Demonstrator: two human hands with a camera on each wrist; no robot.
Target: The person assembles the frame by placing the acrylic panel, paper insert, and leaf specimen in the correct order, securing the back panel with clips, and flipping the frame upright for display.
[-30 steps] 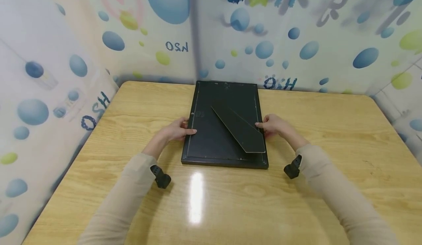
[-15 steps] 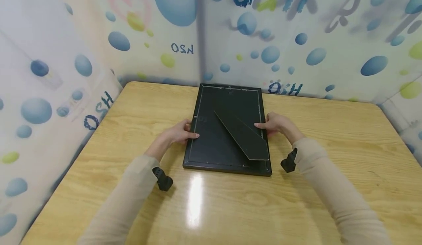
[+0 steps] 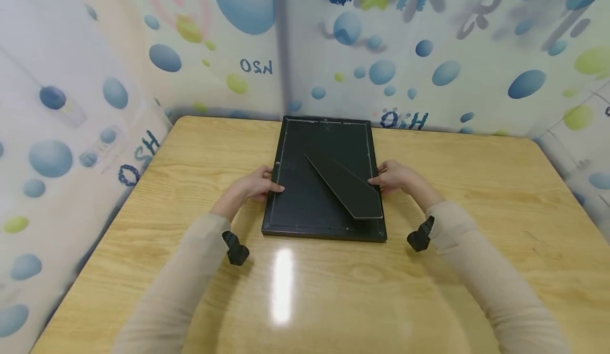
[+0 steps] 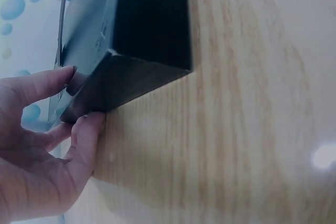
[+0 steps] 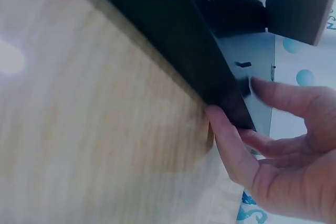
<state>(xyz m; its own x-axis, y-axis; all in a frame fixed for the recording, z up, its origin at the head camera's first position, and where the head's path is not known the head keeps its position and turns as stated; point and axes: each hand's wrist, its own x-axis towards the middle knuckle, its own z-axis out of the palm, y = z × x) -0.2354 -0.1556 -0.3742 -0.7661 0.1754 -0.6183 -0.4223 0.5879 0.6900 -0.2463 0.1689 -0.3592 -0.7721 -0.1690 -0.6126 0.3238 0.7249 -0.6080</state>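
A black picture frame (image 3: 305, 206) lies face down on the wooden table, its back upward. Its easel stand (image 3: 350, 192) juts up slantwise toward the lower right corner. My left hand (image 3: 256, 183) grips the left edge, thumb on the backing and fingers at the side. Opposite it, my right hand (image 3: 397, 178) holds the right edge the same way, its thumb beside the stand. In the left wrist view, fingertips (image 4: 92, 121) press low against the frame's side wall. The right wrist view shows a finger (image 5: 226, 129) at the lower edge. The frame's front is hidden.
The wooden table (image 3: 476, 184) extends on both sides, with a bright light reflection in front of the frame. Behind it stands a wall (image 3: 314, 36) patterned with blue and green dots, close to the frame's far edge. Another patterned wall (image 3: 71, 211) rises on the left.
The head view shifts slightly and returns. Both hands keep hold of the picture frame, which stays in about the same place on the table.
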